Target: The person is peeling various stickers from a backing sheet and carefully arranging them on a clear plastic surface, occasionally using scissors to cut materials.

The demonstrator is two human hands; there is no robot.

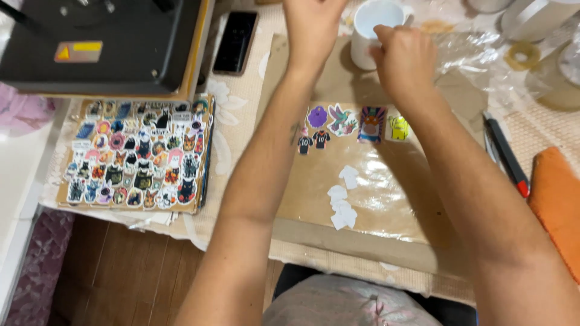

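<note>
Both my arms reach to the far side of a brown cardboard work sheet (374,241). My left hand (313,24) is at the top edge, fingers cut off by the frame, just left of a white mug (371,24). My right hand (406,57) is curled against the mug's near side; whether it grips the mug or something small is hidden. Below the hands lies a row of colourful stickers (353,124) under clear film, and several white cut-out backings (341,199) lie lower on the sheet.
A board covered with several cat stickers (139,157) lies at the left. Behind it sits a black heat press (103,42) and a black phone (235,41). Pens (507,157), an orange cloth (559,199), tape rolls (522,55) and crumpled clear film are at the right.
</note>
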